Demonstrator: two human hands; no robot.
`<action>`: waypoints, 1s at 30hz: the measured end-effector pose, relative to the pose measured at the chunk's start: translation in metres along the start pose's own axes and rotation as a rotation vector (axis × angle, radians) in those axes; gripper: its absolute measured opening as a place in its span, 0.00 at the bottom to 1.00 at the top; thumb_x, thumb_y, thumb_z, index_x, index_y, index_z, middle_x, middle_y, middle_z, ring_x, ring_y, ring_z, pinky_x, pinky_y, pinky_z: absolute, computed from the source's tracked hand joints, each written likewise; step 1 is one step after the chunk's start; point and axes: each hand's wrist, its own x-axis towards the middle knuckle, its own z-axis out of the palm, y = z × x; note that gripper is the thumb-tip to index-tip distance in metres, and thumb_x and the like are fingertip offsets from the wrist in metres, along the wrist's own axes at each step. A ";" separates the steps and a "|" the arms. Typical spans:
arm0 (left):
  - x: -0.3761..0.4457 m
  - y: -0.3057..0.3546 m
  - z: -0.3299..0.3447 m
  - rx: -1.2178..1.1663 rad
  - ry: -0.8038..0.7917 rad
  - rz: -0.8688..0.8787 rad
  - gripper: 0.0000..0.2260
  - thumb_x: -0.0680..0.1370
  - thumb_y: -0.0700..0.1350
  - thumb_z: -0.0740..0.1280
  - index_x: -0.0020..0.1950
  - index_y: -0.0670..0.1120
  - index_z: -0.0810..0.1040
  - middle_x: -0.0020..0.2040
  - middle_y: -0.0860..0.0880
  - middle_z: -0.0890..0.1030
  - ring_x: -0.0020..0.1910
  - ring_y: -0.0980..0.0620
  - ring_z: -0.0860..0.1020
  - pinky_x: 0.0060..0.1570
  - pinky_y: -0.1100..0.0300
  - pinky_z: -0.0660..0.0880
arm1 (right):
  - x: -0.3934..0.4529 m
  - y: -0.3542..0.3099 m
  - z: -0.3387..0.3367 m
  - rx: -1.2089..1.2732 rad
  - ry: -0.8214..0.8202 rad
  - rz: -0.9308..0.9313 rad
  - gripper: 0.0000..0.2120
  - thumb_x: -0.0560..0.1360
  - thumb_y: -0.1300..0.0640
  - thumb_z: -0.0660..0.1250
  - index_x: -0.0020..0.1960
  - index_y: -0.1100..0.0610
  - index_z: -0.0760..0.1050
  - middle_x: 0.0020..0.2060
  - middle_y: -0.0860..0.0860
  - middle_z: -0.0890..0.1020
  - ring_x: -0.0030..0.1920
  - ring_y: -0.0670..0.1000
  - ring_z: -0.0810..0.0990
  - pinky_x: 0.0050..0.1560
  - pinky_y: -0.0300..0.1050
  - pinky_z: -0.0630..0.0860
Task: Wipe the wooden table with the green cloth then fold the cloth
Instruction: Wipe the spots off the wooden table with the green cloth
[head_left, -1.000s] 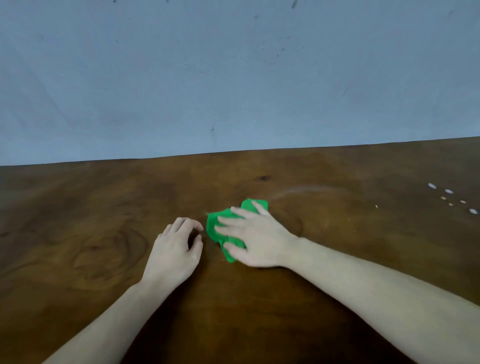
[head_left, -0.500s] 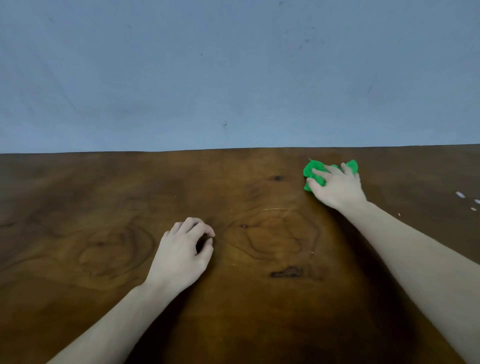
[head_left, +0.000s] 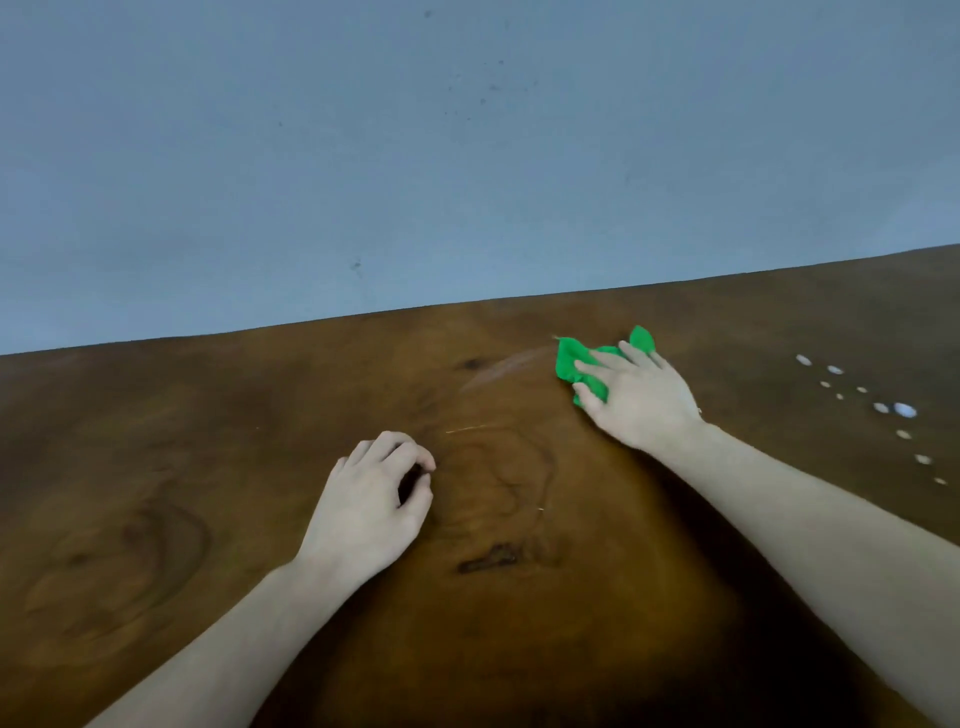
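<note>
You're mid-wipe: your right hand (head_left: 641, 397) presses flat, fingers spread, on the bunched green cloth (head_left: 574, 361), which sits on the wooden desk (head_left: 156, 467) toward the far right, near the back edge. A faint damp streak (head_left: 501, 366) arcs off to the cloth's left. Your left hand (head_left: 371, 506) rests on the desk nearer you, fingers loosely curled, holding nothing. Wiping looks only partly done: a scatter of white droplets (head_left: 878, 410) lies well to the right of the cloth, untouched. Next move, as I read it: sweep the cloth right through those droplets, keeping your palm flat so the bunch doesn't roll out, then bring in your left hand for the fold. Versus 0.5 s ago: the cloth has come slightly nearer you, the left hand hasn't moved, and your view has tilted, so more droplets show.
</note>
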 end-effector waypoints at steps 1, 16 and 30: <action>0.005 0.006 0.003 0.005 -0.006 0.015 0.06 0.80 0.52 0.61 0.54 0.57 0.76 0.58 0.62 0.72 0.56 0.61 0.70 0.59 0.63 0.64 | 0.000 0.027 -0.002 0.009 -0.004 0.084 0.27 0.83 0.37 0.46 0.80 0.42 0.61 0.80 0.43 0.61 0.81 0.52 0.53 0.80 0.56 0.51; 0.015 0.009 0.009 0.006 0.013 -0.010 0.05 0.80 0.51 0.62 0.53 0.58 0.77 0.57 0.64 0.71 0.57 0.63 0.69 0.55 0.71 0.59 | 0.065 -0.024 -0.016 0.143 -0.053 -0.008 0.26 0.84 0.40 0.46 0.80 0.42 0.59 0.77 0.48 0.68 0.79 0.56 0.61 0.75 0.62 0.60; 0.033 0.023 0.015 0.018 0.007 -0.039 0.05 0.80 0.51 0.62 0.52 0.58 0.77 0.56 0.63 0.72 0.57 0.61 0.71 0.58 0.64 0.62 | 0.070 0.073 -0.020 0.007 -0.109 0.130 0.24 0.83 0.44 0.47 0.79 0.37 0.59 0.81 0.41 0.56 0.82 0.51 0.51 0.74 0.74 0.51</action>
